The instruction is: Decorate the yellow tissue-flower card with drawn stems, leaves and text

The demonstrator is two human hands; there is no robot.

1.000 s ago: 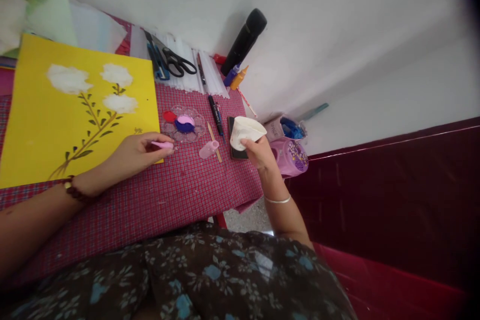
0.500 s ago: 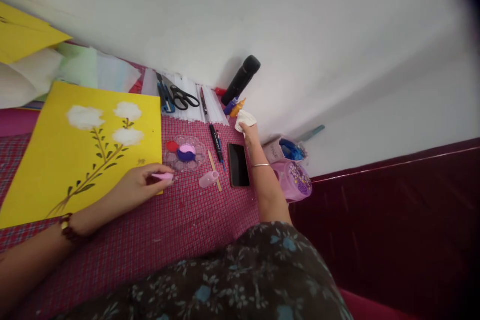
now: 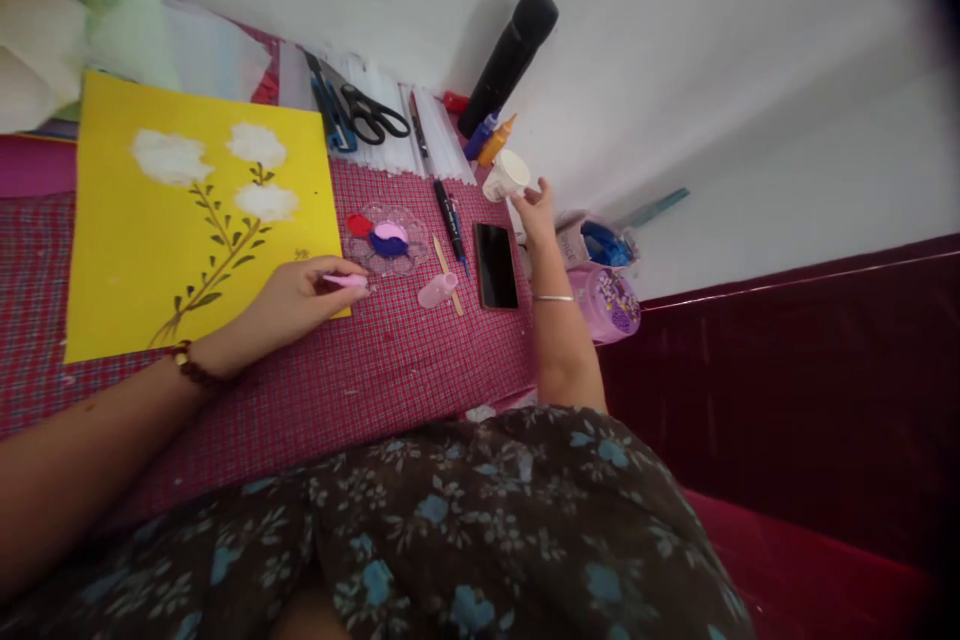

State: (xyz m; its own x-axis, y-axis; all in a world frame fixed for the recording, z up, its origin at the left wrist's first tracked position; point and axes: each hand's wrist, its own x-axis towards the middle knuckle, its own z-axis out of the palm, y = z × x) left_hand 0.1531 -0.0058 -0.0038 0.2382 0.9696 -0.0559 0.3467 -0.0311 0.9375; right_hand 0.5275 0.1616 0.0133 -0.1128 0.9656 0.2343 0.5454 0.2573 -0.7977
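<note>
My left hand [image 3: 300,300] pinches a pink, pointed nozzle cap [image 3: 345,281] between thumb and fingers, above the lower right corner of a yellow sheet [image 3: 112,260] painted with white flowers and a leafy stem. Close by lies a clear palette [image 3: 411,255] with red, pink and dark blue paint. A small pink bottle [image 3: 437,290] rests on its side across a wooden stick [image 3: 450,272]. My right hand [image 3: 536,212] is open beside a white paper cup [image 3: 507,174], its fingers apart; whether the thumb touches the cup I cannot tell. Something white shows partly under that hand.
A phone [image 3: 495,266] and a black pen [image 3: 448,220] lie on the checked cloth. Scissors [image 3: 371,114], a microphone [image 3: 510,60] and orange [image 3: 496,140] and purple bottles sit along the wall. A pink tub [image 3: 600,305] stands at right.
The view has tipped, so the table sits higher in the picture. My right hand, earlier closed on something white, now has its fingers apart by the cup. My left hand keeps the pink cap.
</note>
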